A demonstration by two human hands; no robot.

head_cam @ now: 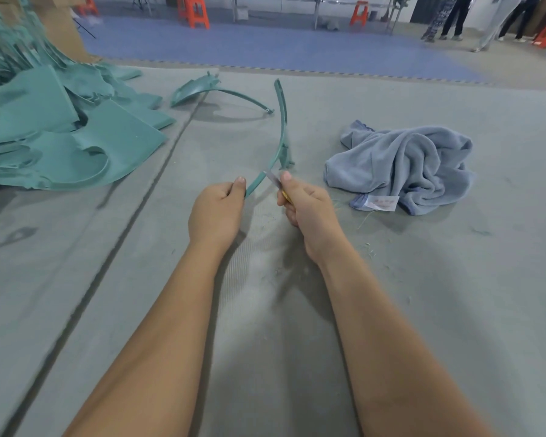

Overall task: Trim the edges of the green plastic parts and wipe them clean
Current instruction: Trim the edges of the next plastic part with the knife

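- two bare forearms reach forward over a grey mat, which carries fine green shavings near the hands.
- the left hand has its fingers curled round the near end of a thin curved green strip, thumb pressed on top.
- the right hand grips a small knife with a yellow handle; its blade rests against the strip just beside the left thumb.
- the strip arcs up and away from the hands, with a small tab sticking out partway along its right side.
- a crumpled grey-blue towel with a white label lies on the mat to the right of the strip, apart from it.
- another curved green part lies farther off, behind the strip.
- a pile of flat green parts sits at far left.
- beyond the mat lie a blue floor, orange stools and the legs of standing people.
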